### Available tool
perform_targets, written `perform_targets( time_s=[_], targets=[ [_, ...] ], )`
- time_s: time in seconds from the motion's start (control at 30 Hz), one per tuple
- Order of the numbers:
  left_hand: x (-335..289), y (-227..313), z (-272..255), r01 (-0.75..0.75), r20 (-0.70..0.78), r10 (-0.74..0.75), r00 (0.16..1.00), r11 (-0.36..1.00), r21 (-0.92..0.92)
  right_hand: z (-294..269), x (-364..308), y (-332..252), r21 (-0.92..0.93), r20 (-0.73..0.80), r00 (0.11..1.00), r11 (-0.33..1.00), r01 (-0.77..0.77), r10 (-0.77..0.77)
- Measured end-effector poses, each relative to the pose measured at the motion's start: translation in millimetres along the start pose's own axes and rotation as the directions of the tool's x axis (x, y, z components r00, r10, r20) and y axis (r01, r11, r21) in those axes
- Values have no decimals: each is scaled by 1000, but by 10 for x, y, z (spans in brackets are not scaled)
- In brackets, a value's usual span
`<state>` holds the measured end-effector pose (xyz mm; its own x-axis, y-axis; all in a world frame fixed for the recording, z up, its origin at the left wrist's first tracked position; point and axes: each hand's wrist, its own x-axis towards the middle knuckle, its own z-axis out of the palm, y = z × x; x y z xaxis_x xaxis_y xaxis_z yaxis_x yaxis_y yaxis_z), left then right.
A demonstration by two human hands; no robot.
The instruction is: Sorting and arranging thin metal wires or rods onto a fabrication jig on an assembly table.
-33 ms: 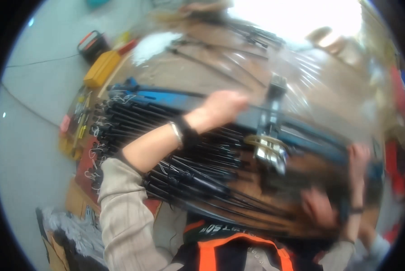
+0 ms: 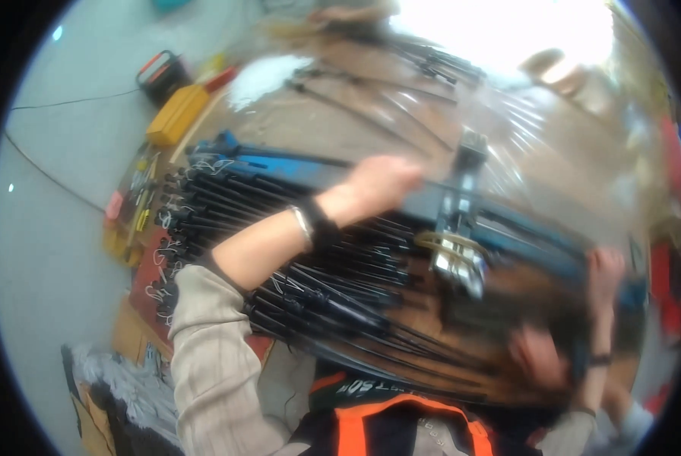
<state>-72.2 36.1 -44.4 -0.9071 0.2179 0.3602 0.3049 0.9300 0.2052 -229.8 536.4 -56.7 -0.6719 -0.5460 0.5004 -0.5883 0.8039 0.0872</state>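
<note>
My left hand (image 2: 386, 182) is closed round a thin black rod (image 2: 310, 157), which lies along a long blue metal fixture (image 2: 280, 166) on the table. Farther right, my right hand (image 2: 605, 266) appears closed at the rod's other end; motion blurs its fingers. Between them stands a metal clamp-like device (image 2: 462, 254) with a yellowish loop of tubing round it. Below my left forearm lies a dense row of black rods (image 2: 333, 281), thicker at their left ends, with white strings (image 2: 158, 292) there.
Close to my right forearm is another person's blurred hand (image 2: 538, 353). Clear plastic sheeting (image 2: 523, 144) and loose rods (image 2: 363, 118) cover the far table. A yellow box (image 2: 177, 114), a black case (image 2: 163, 78) and small tools (image 2: 143, 190) sit at left. Grey-white cloth (image 2: 128, 395) lies lower left.
The whole view has shifted slightly. Both hands keep their places and grips relative to the rod.
</note>
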Motion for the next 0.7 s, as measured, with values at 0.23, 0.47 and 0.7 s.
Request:
perform_targets(
  time_s=[0.23, 0.47, 0.7],
  targets=[
    [76, 111, 79, 93, 69, -91, 993, 995, -33, 318, -4, 107, 90, 102, 992, 992, -84, 75],
    [129, 78, 186, 113, 18, -112, 994, 986, -125, 397, 95, -107, 38, 97, 995, 999, -31, 27],
    [180, 144, 373, 65, -139, -88, 986, 985, -160, 388, 120, -187, -65, 121, 992, 997, -33, 41]
  ],
)
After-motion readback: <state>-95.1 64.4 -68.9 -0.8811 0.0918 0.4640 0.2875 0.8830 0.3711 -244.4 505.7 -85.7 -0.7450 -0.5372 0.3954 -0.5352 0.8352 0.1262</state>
